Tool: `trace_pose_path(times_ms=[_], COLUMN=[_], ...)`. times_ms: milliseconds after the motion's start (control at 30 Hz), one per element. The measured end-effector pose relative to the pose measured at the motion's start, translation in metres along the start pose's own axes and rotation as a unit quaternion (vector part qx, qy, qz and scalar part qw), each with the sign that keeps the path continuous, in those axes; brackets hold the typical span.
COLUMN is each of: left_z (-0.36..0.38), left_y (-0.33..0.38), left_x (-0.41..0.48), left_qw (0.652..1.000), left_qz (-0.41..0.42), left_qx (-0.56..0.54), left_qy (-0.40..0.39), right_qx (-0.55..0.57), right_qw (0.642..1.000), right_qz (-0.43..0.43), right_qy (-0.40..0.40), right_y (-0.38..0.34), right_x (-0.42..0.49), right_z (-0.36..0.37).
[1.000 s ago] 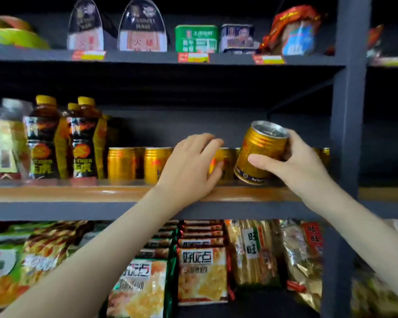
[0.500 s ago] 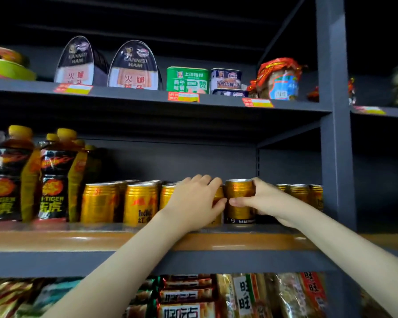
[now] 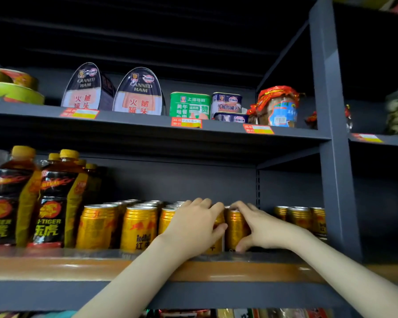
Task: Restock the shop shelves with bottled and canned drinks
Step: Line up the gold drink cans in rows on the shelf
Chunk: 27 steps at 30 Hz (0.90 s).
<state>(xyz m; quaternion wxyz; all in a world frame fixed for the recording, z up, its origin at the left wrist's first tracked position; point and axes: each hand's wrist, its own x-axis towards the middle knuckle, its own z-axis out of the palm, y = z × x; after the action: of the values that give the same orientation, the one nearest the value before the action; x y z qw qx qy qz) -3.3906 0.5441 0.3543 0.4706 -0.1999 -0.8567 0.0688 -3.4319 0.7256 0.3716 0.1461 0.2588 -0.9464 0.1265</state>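
Gripped a gold cylindrical metal can upright on the orange-edged shelf with curled right hand; clasped the neighbouring gold can with left hand.

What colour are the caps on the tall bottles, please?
The caps are yellow, seen in the head view.

Place: a shop, at dark metal shelving.
Price tags: red-and-yellow labels stuck along the front edge of the upper shelf, below the goods.
Upper shelf: canned ham tins, a green tin, blue tins and a red-topped jar, all facing front.
Middle shelf: identical gold cans in rows several deep, beside matching yellow-capped bottles toward the left end.
Bottom edge: tops of more packaged goods.
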Motion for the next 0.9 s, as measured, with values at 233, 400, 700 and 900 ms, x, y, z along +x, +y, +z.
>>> trace_pose_path(times_ms=[233,400,700,900], left_z=[0.000,-0.003,-0.014,-0.013], left_y=[-0.001,0.002,0.076,0.176], left_x=[0.001,0.000,0.019,0.058], left_qw=[1.000,1.000,0.977,0.962], left_qz=[0.000,-0.012,-0.017,0.000], left_qx=[-0.003,-0.004,-0.075,-0.105], left_qy=[-0.004,-0.016,0.199,0.251], right_qx=[-0.022,-0.027,-0.028,-0.020], right_qw=[0.999,0.998,0.962,0.911], right_qz=[0.050,0.049,-0.093,-0.170], right_qy=[-0.005,0.013,0.255,0.376], right_y=[0.001,0.000,0.006,0.082], right_x=[0.015,0.017,-0.079,-0.142], right_z=[0.002,0.003,-0.022,-0.046])
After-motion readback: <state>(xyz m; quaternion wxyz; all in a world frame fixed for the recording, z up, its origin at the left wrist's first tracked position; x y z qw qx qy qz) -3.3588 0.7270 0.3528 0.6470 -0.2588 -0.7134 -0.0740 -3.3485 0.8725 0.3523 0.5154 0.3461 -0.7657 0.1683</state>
